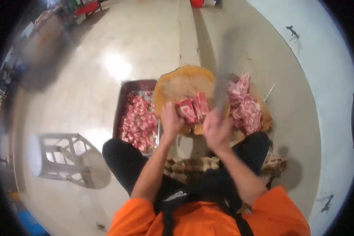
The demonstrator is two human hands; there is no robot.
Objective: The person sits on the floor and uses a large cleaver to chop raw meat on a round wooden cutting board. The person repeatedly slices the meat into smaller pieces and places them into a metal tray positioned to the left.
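A round wooden chopping block [188, 79] stands before my knees, with cut pieces of raw meat [190, 109] on its near half. My left hand [171, 118] rests at the left end of these pieces; its fingertips are partly hidden, so its hold is unclear. In my right hand [216, 126] is a broad-bladed cleaver [223, 73], blurred by motion, its blade pointing away from me at the block's right side. Left of the block, a metal tray [117, 118] holds many small meat chunks [138, 121]. Larger raw meat [246, 109] lies at the right.
A white plastic stool [59, 156] is on the floor at the left. Brown cardboard [265, 118] lies under the meat at the right, near a thin pale object [270, 93]. A white wall [327, 97] runs along the right side.
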